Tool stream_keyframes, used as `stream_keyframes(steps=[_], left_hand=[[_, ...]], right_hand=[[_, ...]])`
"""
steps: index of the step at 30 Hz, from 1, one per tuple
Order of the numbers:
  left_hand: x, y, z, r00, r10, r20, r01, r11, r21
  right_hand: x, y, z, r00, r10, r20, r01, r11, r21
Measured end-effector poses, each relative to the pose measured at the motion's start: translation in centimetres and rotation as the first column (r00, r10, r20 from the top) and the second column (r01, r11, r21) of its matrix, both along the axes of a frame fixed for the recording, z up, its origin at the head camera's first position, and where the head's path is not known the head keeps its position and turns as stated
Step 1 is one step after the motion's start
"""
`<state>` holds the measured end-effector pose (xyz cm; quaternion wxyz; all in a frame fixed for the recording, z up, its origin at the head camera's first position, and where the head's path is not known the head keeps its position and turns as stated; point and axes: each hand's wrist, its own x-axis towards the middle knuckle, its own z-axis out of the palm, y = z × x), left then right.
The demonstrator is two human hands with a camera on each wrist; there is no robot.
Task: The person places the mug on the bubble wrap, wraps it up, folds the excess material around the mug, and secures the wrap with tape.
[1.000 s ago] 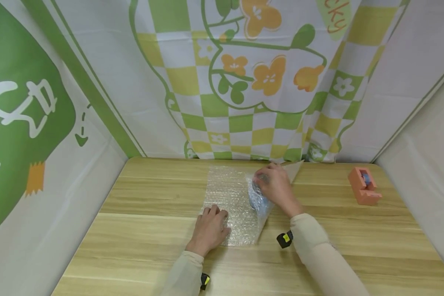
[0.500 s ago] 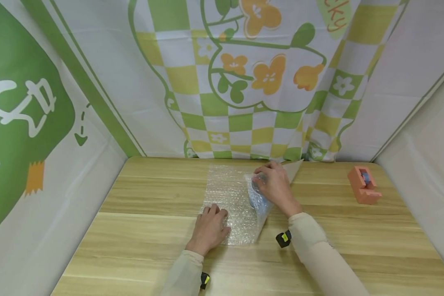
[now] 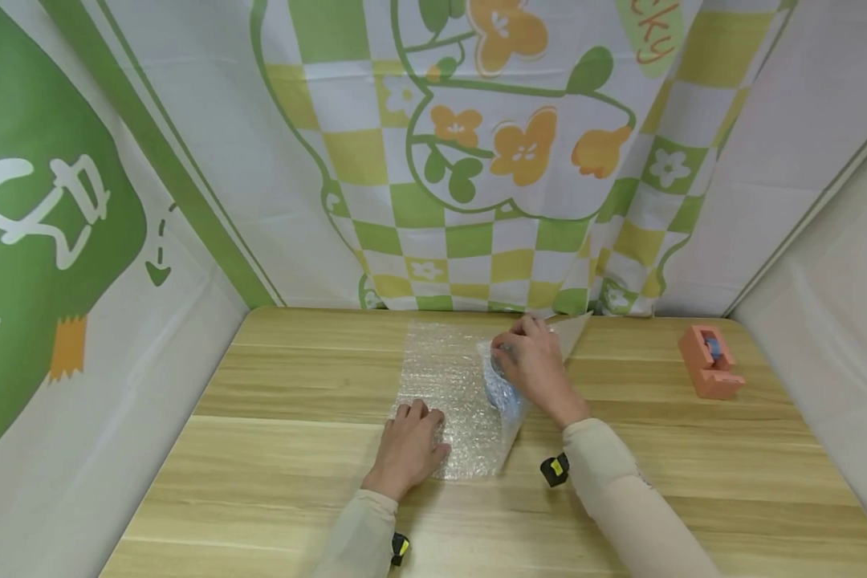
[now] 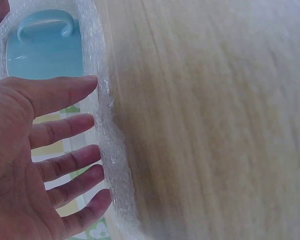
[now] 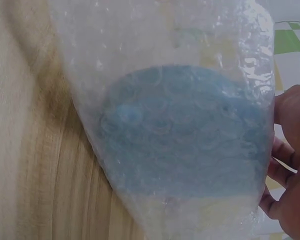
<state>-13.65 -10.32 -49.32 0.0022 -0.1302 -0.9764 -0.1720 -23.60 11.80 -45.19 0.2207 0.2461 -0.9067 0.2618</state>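
Your right hand (image 3: 531, 361) pinches a flap of bubble wrap (image 3: 448, 373) that covers part of a light-blue mug (image 4: 45, 62); whether it also grips the mug through the plastic, I cannot tell. The mug lies inside the fold, at two o'clock from your left hand (image 3: 408, 445), its handle (image 4: 46, 14) plain in the left wrist view. Your left hand is loose, fingers apart, touching the wrap near its eight o'clock edge. On the wood-grain table (image 3: 296, 385), a coral tape dispenser (image 3: 718, 385) stands well apart, at three o'clock from your right hand.
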Motion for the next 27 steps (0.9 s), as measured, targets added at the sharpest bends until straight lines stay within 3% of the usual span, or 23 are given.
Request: stream_keyframes(steps=[10,17,27], left_hand=[[-0.1,0.0,-0.1,1.000,-0.010,-0.013,0.010,1.000,0.000],[-0.4,-0.3,0.0,0.999,-0.021,0.030,0.021,1.000,0.011],[-2.2,-0.9,0.9,0.997,-0.005,0.081,-0.003,0.994,0.106]], right_hand=[[0.4,1.2,0.8,0.988,0.071,0.141,-0.091,0.985,0.143],[0.7,1.8,1.3,0.967,0.089,0.239,-0.136,0.973,0.189],[0.5,1.8,0.3,0.979,0.113,0.169,-0.141,0.976,0.163]])
